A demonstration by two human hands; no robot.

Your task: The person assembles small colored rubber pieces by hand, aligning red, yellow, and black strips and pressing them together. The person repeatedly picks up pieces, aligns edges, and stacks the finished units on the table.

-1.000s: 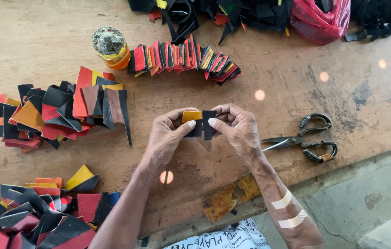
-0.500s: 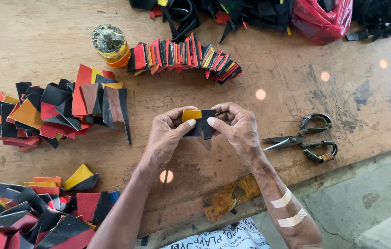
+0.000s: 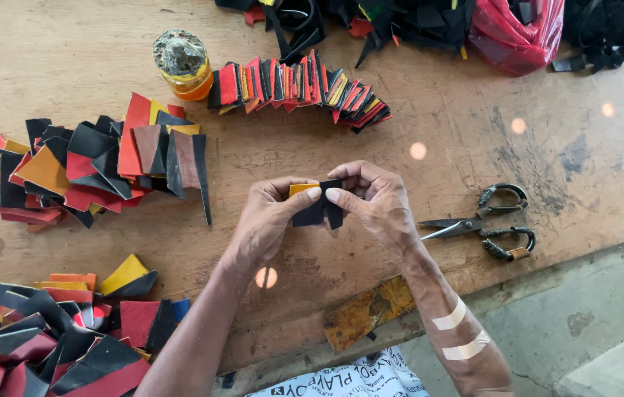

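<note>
Nothing much has moved since half a second ago; both hands stay up over the wooden surface [image 3: 69, 44] with the same little piece. Left hand [image 3: 271, 217] and right hand [image 3: 374, 202] pinch a small black and yellow leather piece [image 3: 316, 206] between thumbs and fingertips, fingers curled in tight. Black scissors [image 3: 485, 220] lie just to the right. A heap of red, black and orange scraps [image 3: 91, 165] sits off to the left.

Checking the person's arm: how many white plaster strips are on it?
2, both on the right forearm: one strip nearer the wrist, the other strip nearer the elbow. More may be hidden underneath.
</note>
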